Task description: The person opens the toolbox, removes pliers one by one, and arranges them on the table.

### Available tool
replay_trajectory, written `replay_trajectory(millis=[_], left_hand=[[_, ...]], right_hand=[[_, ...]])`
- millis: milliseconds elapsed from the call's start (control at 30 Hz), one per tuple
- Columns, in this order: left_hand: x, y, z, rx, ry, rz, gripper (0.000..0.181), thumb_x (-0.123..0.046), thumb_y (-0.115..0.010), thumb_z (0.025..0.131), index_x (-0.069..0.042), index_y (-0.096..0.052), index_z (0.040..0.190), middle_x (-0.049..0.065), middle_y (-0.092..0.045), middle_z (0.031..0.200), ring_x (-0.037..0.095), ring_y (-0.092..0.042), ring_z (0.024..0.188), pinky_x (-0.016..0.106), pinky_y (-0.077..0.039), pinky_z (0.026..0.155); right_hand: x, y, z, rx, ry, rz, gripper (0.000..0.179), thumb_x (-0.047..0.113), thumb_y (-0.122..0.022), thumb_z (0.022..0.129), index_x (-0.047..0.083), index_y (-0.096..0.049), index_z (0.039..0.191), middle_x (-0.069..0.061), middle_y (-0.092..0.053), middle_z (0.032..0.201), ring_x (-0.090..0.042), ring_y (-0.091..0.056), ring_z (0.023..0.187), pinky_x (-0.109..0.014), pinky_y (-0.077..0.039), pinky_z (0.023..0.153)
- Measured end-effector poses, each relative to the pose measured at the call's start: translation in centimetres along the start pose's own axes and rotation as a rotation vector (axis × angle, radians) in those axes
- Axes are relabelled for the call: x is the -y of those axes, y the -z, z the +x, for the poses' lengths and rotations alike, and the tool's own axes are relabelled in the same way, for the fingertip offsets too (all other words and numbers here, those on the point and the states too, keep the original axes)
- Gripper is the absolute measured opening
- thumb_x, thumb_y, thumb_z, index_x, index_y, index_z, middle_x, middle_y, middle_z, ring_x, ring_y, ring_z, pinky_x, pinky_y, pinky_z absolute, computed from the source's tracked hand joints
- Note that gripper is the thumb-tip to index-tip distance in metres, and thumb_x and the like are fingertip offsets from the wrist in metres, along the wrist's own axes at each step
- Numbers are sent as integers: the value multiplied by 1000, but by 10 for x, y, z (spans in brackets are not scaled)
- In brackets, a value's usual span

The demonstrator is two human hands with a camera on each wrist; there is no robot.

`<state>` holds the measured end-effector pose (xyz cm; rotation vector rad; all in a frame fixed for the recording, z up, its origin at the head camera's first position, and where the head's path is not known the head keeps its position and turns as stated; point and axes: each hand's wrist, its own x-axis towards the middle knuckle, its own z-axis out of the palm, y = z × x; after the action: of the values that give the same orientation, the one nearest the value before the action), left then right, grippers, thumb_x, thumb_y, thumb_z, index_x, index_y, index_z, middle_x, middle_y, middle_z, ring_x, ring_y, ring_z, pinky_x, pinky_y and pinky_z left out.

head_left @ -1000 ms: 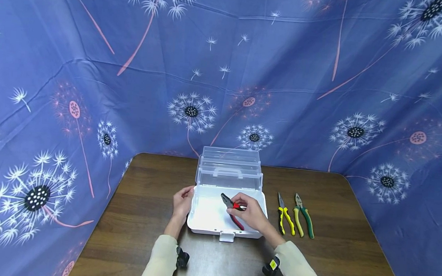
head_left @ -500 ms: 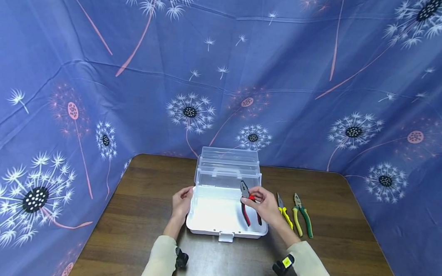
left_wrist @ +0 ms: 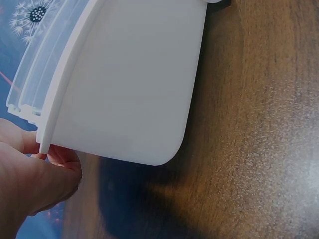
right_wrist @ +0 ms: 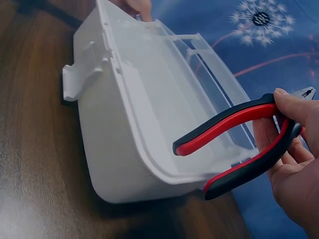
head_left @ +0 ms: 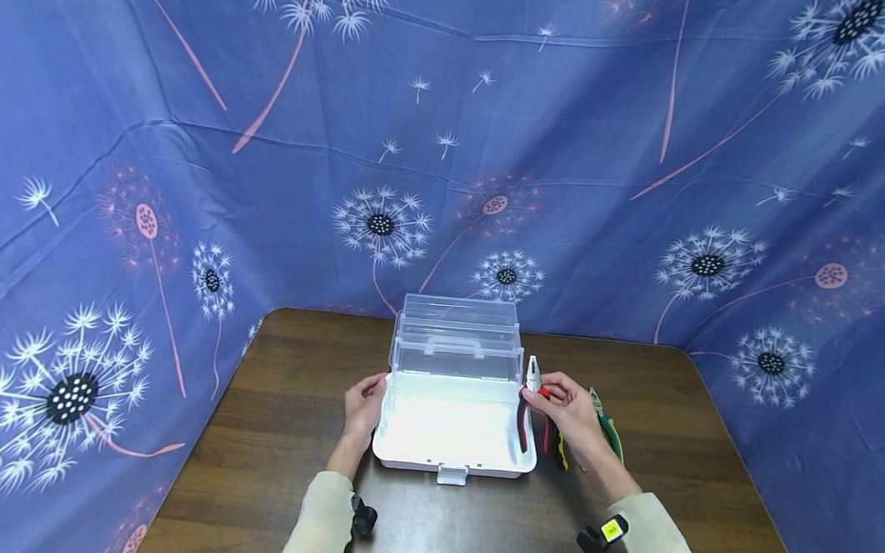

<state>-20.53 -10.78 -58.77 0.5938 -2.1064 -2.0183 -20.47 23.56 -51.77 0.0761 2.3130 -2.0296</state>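
Note:
A white plastic toolbox [head_left: 412, 460] stands on the table, its clear lid [head_left: 458, 334] tipped back. My left hand [head_left: 364, 402] grips the rim at its rear left corner; the left wrist view shows fingers curled around the edge beside the box wall [left_wrist: 129, 84]. Over the right side of the box, my right hand [head_left: 574, 413] pinches combination pliers [right_wrist: 224, 124] near the pivot. Their red and black handles are spread and point down, one overlapping the box opening in the right wrist view. The steel jaws point up and away. Inside the box, the white floor shows.
Right of the box lie yellow and black pliers [head_left: 562, 451], mostly hidden by my right hand, and green-handled pliers [head_left: 613, 436], partly covered by the arm. A latch [head_left: 452, 476] juts from the box front. Blue dandelion-print cloth [head_left: 309, 244] hangs behind the wooden table [head_left: 276, 435].
My right hand has carried the red and black pliers from over the middle of the box to its right rim, turning them more upright. The left hand stays on the box corner.

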Motion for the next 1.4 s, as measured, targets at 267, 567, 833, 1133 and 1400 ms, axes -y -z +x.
replay_trajectory(millis=[267,567,833,1133,1400], left_hand=[[-1,0,0,2,8,6,27,-7,-56,105,8,-69,123,17,-68,108,17,-56,93,19,-45,74],[0,0,0,-8,19,1,27,-8,-57,105,7,-69,122,16,-68,106,17,-57,92,19,-46,73],[3,0,3,-11,17,-1,26,-8,-58,104,6,-70,121,15,-68,104,14,-56,90,18,-46,72],[3,0,2,-21,24,7,25,-8,-58,104,6,-71,121,16,-69,107,18,-57,94,19,-46,74],[1,-1,2,-18,27,14,25,-7,-57,105,6,-71,121,17,-69,109,22,-59,97,19,-46,75]], right_hand=[[1,32,0,-28,-26,142,25,8,-77,93,7,-62,112,7,-77,96,-7,-72,85,-27,-59,78],[-4,68,1,-40,-56,165,24,7,-77,93,10,-64,112,7,-76,95,-8,-73,86,-28,-58,84],[-17,92,1,-60,-87,101,21,6,-79,91,14,-68,107,10,-76,92,-7,-73,84,-26,-59,79],[-25,121,4,-63,-109,6,31,11,-80,91,7,-65,118,12,-75,93,-6,-73,84,-24,-58,78],[-36,146,10,-56,-122,29,30,7,-78,91,8,-64,118,11,-76,92,-11,-75,82,-31,-60,77]])
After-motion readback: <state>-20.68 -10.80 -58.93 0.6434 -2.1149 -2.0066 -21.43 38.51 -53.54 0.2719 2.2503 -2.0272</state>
